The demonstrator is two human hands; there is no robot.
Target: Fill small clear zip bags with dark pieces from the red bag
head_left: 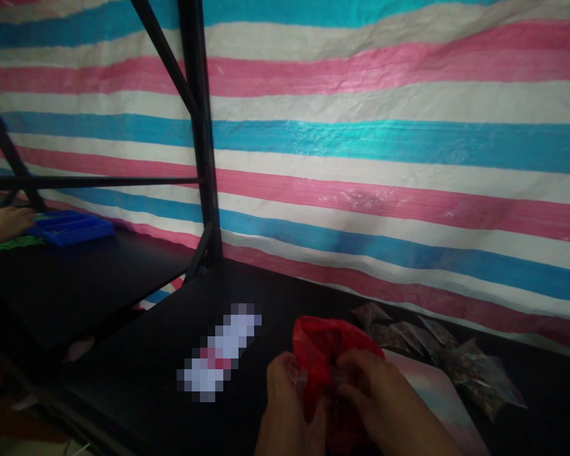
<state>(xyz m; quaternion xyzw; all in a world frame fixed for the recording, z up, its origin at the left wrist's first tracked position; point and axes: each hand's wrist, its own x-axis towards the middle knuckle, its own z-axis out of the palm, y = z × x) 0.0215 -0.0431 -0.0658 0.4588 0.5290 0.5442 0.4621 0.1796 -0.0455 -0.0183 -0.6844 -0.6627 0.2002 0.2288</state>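
A red plastic bag (325, 345) sits at the bottom middle of the head view, over a black table (171, 329). My left hand (287, 411) grips its left side and my right hand (389, 405) grips its right side, fingers pinched into the bag's opening. What the bag contains is hidden. Just right of the bag lie several small clear packets (437, 351) with dark contents. Under my right hand shows a pale pink sheet (437, 392).
A striped pink, blue and white tarp (384, 139) forms the wall behind. A black metal frame post (199, 126) stands at left. On the neighbouring black table lies a blue tray (71, 227), with another person's hand (2, 225) beside it. A blurred white patch (223, 351) lies on the table.
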